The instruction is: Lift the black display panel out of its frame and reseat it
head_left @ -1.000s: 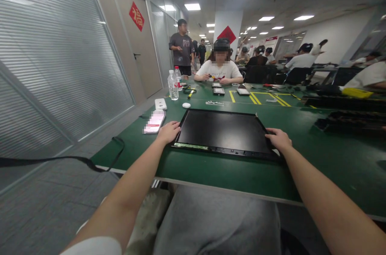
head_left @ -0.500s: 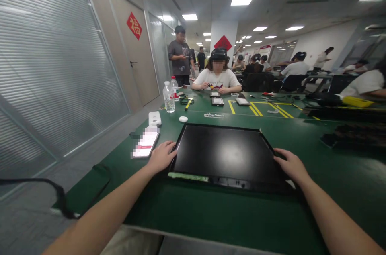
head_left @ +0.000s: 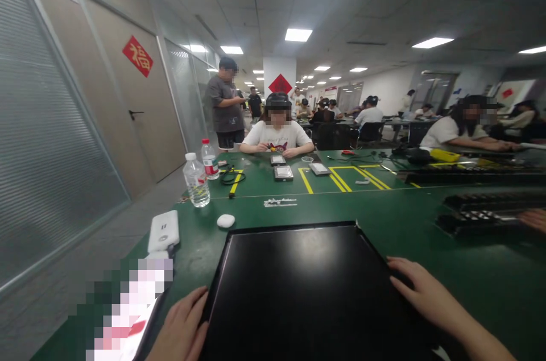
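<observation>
A flat black screen panel (head_left: 298,287) with a thin raised frame lies on the green table (head_left: 482,276), its near edge cut off by the bottom of the view. My left hand (head_left: 181,324) is at its left edge, fingers against the frame and the thumb side near the rim. At the right edge is my right hand (head_left: 426,293), its fingers stretched along the side and slightly apart. Left of the panel lie a pixelated phone (head_left: 132,315) and a white power bank (head_left: 164,230). A small white case (head_left: 226,221) sits beyond the panel's far left corner.
Two bottles (head_left: 197,182) (head_left: 210,161) stand at the back left beside a coiled black cable (head_left: 232,178). Hard drives (head_left: 283,173) lie before a seated person (head_left: 277,133). Black metal strips (head_left: 473,222) are at the right, near another person's hand (head_left: 533,219).
The view has shifted up and closer, so the panel appears larger and lower. Both hands remain at its sides. Another person's hand now shows at the far right.
</observation>
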`<action>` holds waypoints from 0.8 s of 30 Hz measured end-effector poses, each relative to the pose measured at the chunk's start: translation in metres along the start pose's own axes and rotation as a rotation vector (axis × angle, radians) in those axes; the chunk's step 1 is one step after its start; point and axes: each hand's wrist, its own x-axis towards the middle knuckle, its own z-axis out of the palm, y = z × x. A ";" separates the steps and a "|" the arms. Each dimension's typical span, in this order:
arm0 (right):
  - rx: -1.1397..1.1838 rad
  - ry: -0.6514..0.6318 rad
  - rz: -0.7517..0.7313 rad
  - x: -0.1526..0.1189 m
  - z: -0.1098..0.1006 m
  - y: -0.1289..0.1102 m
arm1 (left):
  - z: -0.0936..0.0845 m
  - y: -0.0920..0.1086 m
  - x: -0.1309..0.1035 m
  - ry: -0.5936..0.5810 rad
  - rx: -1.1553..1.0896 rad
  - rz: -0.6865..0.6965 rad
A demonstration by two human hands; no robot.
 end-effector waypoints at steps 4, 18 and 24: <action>0.005 0.038 0.003 -0.001 0.004 0.001 | 0.015 -0.011 -0.001 0.021 -0.119 -0.033; 0.143 0.122 0.073 0.002 0.009 0.003 | -0.053 0.072 0.031 -0.086 -0.470 -0.250; 0.034 0.052 0.171 0.026 0.001 -0.013 | -0.063 0.106 0.039 -0.103 -1.086 -0.786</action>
